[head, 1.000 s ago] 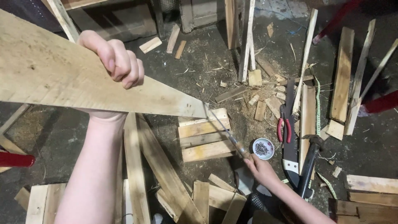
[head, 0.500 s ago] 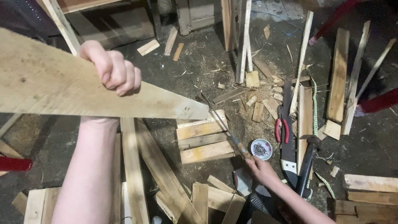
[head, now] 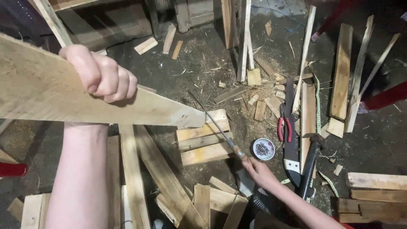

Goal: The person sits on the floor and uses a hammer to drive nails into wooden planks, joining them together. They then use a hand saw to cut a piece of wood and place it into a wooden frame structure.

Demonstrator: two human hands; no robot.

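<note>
Head view: left hand [head: 101, 74] clenched tight over the top edge of a tapered plank [head: 63, 91], fingers wrapped over the front face; board runs from frame left and narrows to a blunt tip just above a small pallet block [head: 203, 142] on the floor. Right hand [head: 258, 171] closed round the wooden handle of a thin metal file [head: 212, 121], its shaft angled up-left with the point near the plank's tip. Compared with half a second ago, plank and file sit much the same; hardly any shift. Plank is pale, rough-sawn, grain visible, dark spots near tip. Nearby: dish of nails [head: 263, 149], red-handled pliers [head: 285, 128], handsaw [head: 291, 131], hammer [head: 309, 163].
</note>
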